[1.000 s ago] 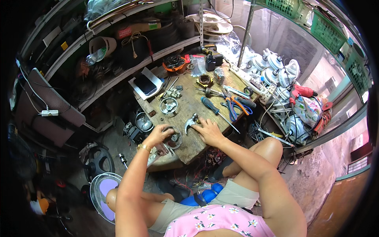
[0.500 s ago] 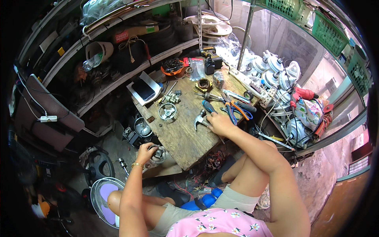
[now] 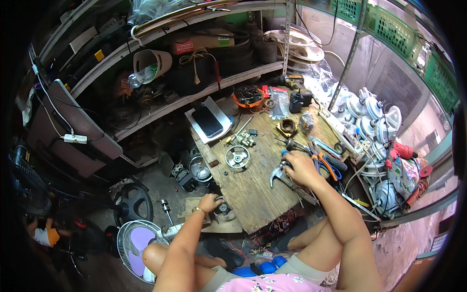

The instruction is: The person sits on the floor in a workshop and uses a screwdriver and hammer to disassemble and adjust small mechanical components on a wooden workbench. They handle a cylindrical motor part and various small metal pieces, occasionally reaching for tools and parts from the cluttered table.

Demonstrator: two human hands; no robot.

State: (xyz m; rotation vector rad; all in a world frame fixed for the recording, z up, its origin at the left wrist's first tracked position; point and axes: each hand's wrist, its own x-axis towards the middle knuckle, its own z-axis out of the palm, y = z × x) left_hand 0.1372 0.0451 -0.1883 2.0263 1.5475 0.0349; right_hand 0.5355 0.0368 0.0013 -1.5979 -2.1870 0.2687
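My left hand point(image 3: 210, 202) is closed on a small round metal motor part point(image 3: 223, 208), held low beside the workbench's near left edge. Over the bench, my right hand point(image 3: 300, 168) has its fingers curled round the handle of a blue screwdriver point(image 3: 284, 152), most of which it hides. Just left of and below those fingers lies a claw hammer point(image 3: 277, 175), its handle running under the hand toward the bench edge. A round metal motor cover point(image 3: 237, 157) rests flat on the wood between my hands. Orange-and-blue pliers point(image 3: 327, 165) lie beyond my right hand.
The worn wooden workbench point(image 3: 258, 194) also carries a phone on a metal tray point(image 3: 209, 122), an orange bowl point(image 3: 248, 97) of small parts, and a cordless drill point(image 3: 292, 80). White fan motors point(image 3: 369, 114) are heaped at right. A fan point(image 3: 141, 246) with purple blades lies beside my left leg.
The view has swung left, so the bench sits farther right. My right fingers have curled further round the screwdriver. My left hand still grips the motor part.
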